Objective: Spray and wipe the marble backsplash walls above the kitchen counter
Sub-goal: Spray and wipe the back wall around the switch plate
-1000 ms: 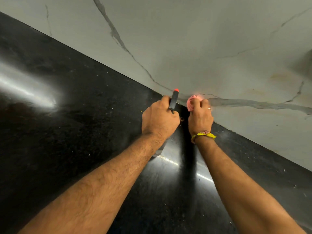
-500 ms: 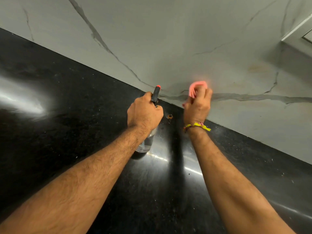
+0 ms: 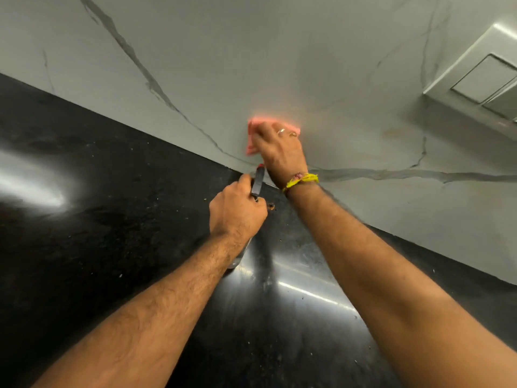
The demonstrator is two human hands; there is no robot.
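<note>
since half a second ago the right hand (image 3: 279, 152) has climbed the wall (image 3: 321, 65) with the cloth (image 3: 253, 135), from just over the grey vein to well above it, while the left hand (image 3: 237, 211) has stayed low over the counter (image 3: 98, 191) with the sprayer (image 3: 258, 182).

far left, the counter is black, polished and speckled, with a broad glare patch near the left edge and bare dark stone around it. its back edge meets the wall in a straight seam that runs down from upper left to lower right. a thin dark vein crosses the pale marble from the top left down toward the seam.

in the middle, the left hand is curled round the sprayer's neck; the black head with its red tip points at the wall, and the clear bottle shows only partly under the wrist. just right and above, the right hand presses the pink cloth flat on the wall, fingers bent over it; cloth and fingers are blurred. a yellow band (image 3: 302, 180) sits on that wrist.

right of the hands a thick grey vein (image 3: 405, 173) runs level across the wall, with faint yellowish stains above it. at the upper right edge a white switch plate (image 3: 475, 77) stands out from the marble, well apart from the cloth. bright streaks of light lie on the counter between the forearms.
</note>
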